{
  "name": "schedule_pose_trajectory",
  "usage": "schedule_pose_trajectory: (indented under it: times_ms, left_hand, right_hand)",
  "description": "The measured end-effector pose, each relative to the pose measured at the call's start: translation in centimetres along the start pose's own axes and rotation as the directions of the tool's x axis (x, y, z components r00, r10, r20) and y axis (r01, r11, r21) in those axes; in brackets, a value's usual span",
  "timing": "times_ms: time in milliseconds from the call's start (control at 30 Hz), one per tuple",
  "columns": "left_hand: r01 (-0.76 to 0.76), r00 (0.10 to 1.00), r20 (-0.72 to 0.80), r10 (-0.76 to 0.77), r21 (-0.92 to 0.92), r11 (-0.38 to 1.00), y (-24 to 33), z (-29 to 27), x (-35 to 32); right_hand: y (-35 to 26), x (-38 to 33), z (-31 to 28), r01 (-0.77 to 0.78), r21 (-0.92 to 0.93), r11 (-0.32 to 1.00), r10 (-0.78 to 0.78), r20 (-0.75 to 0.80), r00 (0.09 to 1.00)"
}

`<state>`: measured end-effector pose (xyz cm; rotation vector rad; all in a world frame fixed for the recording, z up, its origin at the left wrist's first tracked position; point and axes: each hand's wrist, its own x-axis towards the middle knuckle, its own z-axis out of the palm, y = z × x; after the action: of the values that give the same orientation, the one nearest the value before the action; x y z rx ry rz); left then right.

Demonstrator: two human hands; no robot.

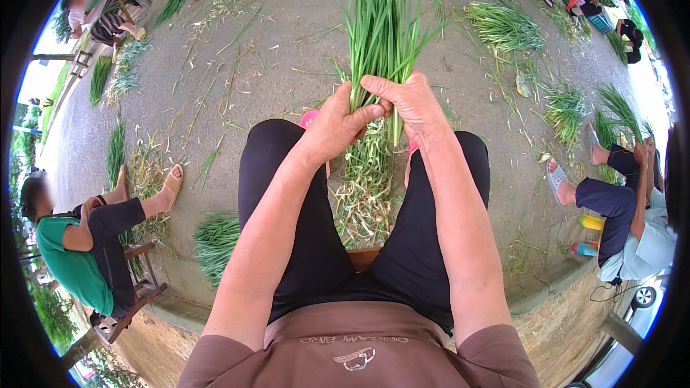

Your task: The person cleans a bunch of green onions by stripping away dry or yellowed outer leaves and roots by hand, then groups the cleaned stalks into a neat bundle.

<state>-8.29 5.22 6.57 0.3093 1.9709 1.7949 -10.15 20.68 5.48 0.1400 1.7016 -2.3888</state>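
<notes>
A thick bunch of green chives is held up in front of my knees, its long leaves pointing away from me. My left hand is closed round the pale lower ends, with the thumb across them. Against the other side my right hand also grips the chives, its thumb lying over the stems. The two hands touch at the fingers, and some of those fingers are hidden. Below them, between my legs, lies a heap of yellowish and pale green trimmings on the ground.
A chive pile lies by my left leg, with larger bundles at the far right. A person in green sits at left on a wooden chair. Another in light blue sits at right, holding chives. Loose scraps litter the pavement.
</notes>
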Motion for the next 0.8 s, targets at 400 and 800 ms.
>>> schedule_pose_trajectory:
  times_ms: [400,800]
  left_hand:
    - [-0.124,0.991,-0.093,0.101,-0.294,0.948,-0.24,0.14,0.22]
    - [-0.097,0.988,-0.146,0.045,-0.368,0.925,-0.44,-0.07,0.32]
  right_hand:
    - [-0.34,0.00,-0.25,-0.035,0.210,0.977,0.028,0.039,0.999]
    - [-0.74,-0.22,-0.11,-0.008,0.274,0.962,-0.012,0.073,0.997]
